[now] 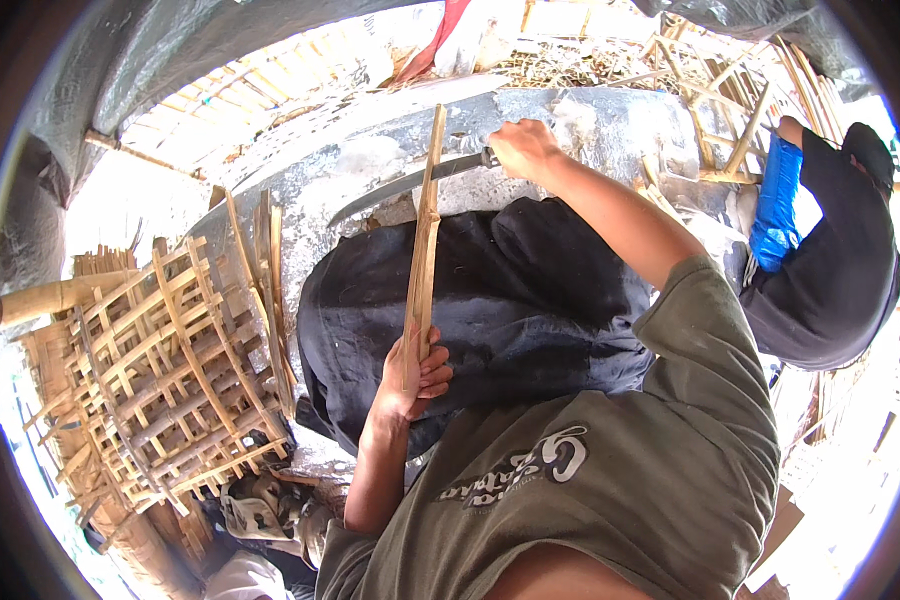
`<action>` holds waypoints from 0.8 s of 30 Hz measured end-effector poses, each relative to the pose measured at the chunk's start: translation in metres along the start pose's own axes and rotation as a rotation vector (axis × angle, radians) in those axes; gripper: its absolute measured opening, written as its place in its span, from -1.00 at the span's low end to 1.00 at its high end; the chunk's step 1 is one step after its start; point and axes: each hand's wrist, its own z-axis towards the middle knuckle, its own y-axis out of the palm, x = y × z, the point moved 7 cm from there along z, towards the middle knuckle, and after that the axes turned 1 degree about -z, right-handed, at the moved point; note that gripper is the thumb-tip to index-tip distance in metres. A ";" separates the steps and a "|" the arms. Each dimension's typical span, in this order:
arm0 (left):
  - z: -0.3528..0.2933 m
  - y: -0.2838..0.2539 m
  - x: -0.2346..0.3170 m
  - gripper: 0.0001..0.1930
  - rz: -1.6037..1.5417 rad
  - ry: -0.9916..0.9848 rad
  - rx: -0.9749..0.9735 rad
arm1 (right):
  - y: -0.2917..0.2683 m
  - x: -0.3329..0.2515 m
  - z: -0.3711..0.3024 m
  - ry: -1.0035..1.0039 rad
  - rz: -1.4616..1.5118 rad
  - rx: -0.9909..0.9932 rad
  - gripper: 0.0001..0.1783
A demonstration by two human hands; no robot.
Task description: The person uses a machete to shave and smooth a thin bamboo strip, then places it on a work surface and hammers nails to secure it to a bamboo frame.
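My left hand (413, 375) grips the near end of a long split bamboo strip (426, 220) that points away from me over my dark trousers (530, 300). My right hand (523, 148) is closed on the handle of a long curved knife (400, 185). The blade crosses behind the strip near its far end, its tip pointing left. I wear an olive shirt (620, 470).
A stack of woven bamboo lattice frames (160, 370) lies at my left, with a thick bamboo pole (50, 297) beside it. Grey sheeting (590, 120) covers the ground ahead. Another person in dark clothes with a blue sleeve (775, 205) sits at the right among loose bamboo sticks.
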 end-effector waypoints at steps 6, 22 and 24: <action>0.007 0.012 0.007 -0.58 0.121 0.014 0.054 | -0.002 0.025 0.006 0.018 0.003 0.001 -0.84; -0.064 0.000 0.073 -0.58 0.351 0.133 0.082 | -0.009 0.248 -0.058 0.750 0.080 0.118 -0.47; -0.067 0.008 0.086 -0.57 0.347 0.155 0.046 | -0.018 0.238 -0.067 0.778 0.240 0.095 -0.53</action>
